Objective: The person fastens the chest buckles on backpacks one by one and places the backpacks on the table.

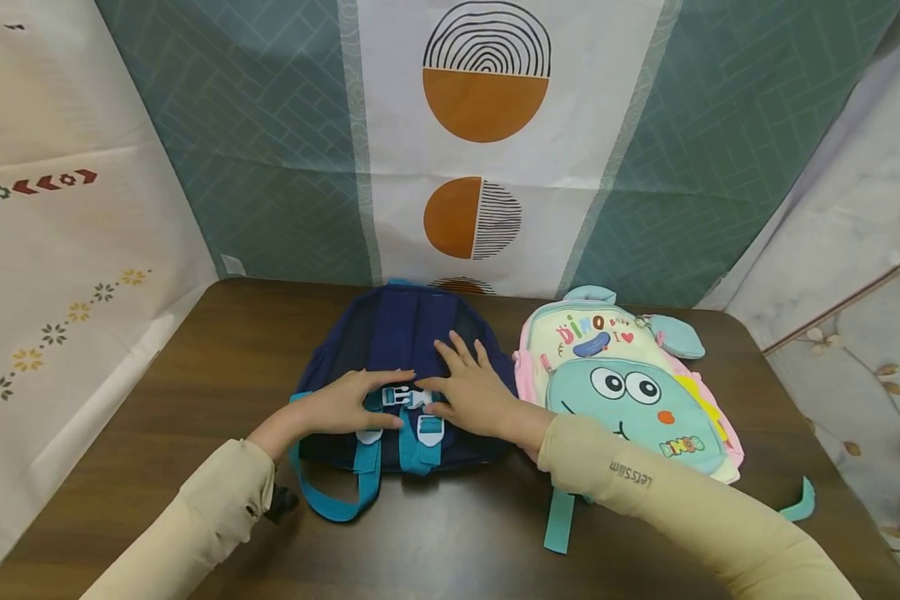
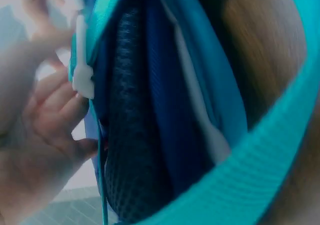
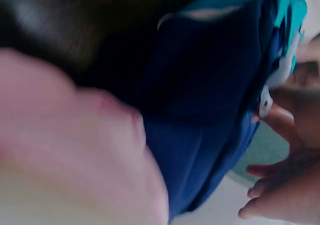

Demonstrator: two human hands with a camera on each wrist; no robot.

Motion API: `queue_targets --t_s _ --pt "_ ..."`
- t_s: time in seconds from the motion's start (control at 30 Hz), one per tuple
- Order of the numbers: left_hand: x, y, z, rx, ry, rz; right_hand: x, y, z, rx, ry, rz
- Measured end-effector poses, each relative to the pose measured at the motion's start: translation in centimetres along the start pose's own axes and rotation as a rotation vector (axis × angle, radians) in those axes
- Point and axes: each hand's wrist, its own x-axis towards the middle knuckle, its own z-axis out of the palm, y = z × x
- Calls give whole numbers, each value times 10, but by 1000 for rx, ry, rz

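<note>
A dark blue backpack [image 1: 412, 333] lies on the table, its turquoise straps [image 1: 420, 454] toward the front. Across its middle a white buckle [image 1: 407, 397] appears fastened, with white strap adjusters [image 1: 430, 429] below. My left hand [image 1: 341, 404] is at the buckle's left side, fingers extended above and below it. On the other side my right hand [image 1: 476, 396] has its fingers spread over the backpack, thumb and forefinger close to the buckle's right end. Whether either hand touches the buckle I cannot tell. The left wrist view shows the left hand [image 2: 47, 130] beside a white strap fitting [image 2: 82, 80].
To the right lies a pastel dinosaur backpack [image 1: 637, 400], partly under my right forearm, with a mint strap [image 1: 559, 521] hanging toward the front. A turquoise strap loop [image 1: 337, 504] sits by my left wrist. Printed cloth [image 1: 270, 125] hangs behind the brown table [image 1: 217, 358].
</note>
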Motion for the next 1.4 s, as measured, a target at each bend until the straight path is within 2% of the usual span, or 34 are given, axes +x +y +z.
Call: queue_targets --t_s 0.1,0.17,0.27,0.37,0.53,0.67,0.87,1.1,1.23,1.4 --pt "9 -2 2 18 84 23 5 -6 5 17 78 -25" --pt "13 -5 4 -36 107 17 8 -9 6 42 95 -22" --pt "15 -13 5 -154 116 0 14 -7 5 113 60 5" --pt "14 -19 6 -241 107 -7 20 1 1 225 22 -5" --pt "11 -25 9 -248 116 31 27 19 -2 421 -21 -78" --pt "9 -28 11 -235 143 67 31 25 0 544 -56 -99" --pt "10 -31 14 -244 170 88 37 20 1 585 -103 -103" --pt "9 -33 16 -256 196 67 40 7 2 566 -37 -140" --pt "8 -35 18 -272 197 62 41 1 7 593 -14 -110" --pt "5 -37 17 -276 204 88 46 -3 13 663 -31 42"
